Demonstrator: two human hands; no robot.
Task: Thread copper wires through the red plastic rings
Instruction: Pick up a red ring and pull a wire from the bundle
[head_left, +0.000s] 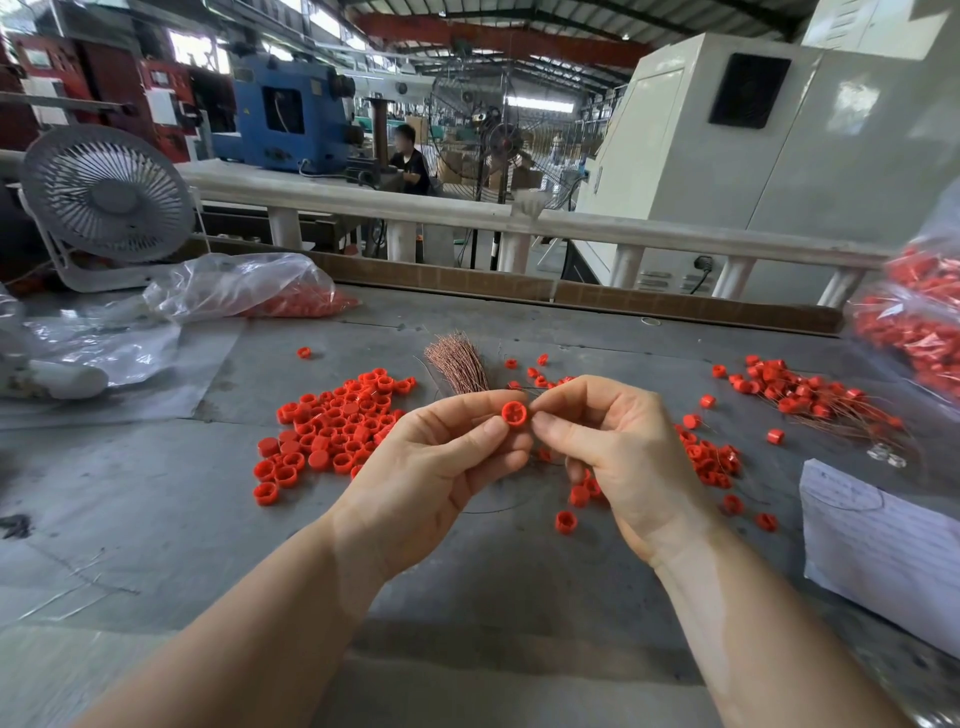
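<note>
**Red ring pinched above the worktop**

The left hand (436, 457) pinches a small round red plastic ring (514, 413) between thumb and forefinger. The right hand (613, 447), just beside the ring, has its fingertips pressed together, apparently on a thin wire too fine to confirm. Behind the ring lies a bundle of copper wires (460, 364); left of it, a heap of loose red plastic rings (332, 421) on the grey worktop (156, 493).
</note>
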